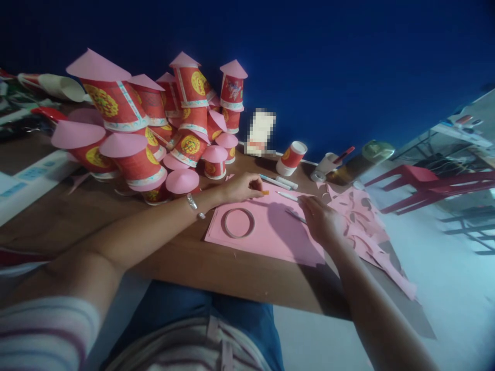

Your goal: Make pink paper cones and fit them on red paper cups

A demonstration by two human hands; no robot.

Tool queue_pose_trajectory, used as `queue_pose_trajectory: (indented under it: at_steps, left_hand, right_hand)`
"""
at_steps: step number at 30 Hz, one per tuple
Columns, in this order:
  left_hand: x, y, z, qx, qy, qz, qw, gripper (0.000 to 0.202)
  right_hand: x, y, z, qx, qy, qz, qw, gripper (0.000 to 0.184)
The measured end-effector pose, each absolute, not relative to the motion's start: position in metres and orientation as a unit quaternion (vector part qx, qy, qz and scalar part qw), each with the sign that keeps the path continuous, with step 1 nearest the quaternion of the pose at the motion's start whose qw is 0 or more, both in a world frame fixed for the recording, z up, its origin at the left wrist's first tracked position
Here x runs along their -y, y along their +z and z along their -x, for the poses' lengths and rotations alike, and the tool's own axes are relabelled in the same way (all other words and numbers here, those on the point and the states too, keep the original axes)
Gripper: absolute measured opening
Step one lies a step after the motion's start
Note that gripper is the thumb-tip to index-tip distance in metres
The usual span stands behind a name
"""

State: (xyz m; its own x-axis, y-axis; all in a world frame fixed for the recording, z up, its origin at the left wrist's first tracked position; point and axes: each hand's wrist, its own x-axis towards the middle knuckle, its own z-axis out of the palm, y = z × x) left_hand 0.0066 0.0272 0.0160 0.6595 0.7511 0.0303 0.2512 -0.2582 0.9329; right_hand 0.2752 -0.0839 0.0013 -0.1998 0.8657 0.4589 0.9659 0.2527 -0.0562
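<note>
My left hand (pixel 245 187) is closed in a pinch over the pink paper, with a small orange piece (pixel 265 192) at its fingertips; its kind is unclear. A slim white pen (pixel 288 196) pokes out leftward from my right hand (pixel 319 219), which is closed round its end, the fingers partly hidden. Below the pen, a thin grey stick-like thing (pixel 296 215) reaches to the same hand; whether it is held I cannot tell. Beneath both hands lies a stack of pink paper sheets (pixel 266 242). A thin round ring (pixel 240 223) rests on its left part.
Red paper-cup lanterns with pink cone tops (pixel 189 147) are piled at the back left. Markers (pixel 278 181) lie behind the paper. A red cup (pixel 292 158), a pen holder (pixel 326 166) and a large bottle (pixel 363 159) stand behind. Pink scraps (pixel 361 219) cover the right side.
</note>
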Motion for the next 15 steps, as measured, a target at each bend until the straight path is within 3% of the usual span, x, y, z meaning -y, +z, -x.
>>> queue_pose_trajectory:
  at_steps: [6,15]
  left_hand:
    - [-0.025,0.013,0.001,-0.333,0.259,-0.776,0.470,0.021]
    - [-0.023,0.010,0.003,-0.309,0.255,-0.826,0.396,0.020]
  right_hand:
    - [0.085,0.002,-0.263,0.787,-0.202,0.569,0.127,0.026]
    - [0.086,0.009,-0.253,0.814,-0.222,0.525,0.113,0.024]
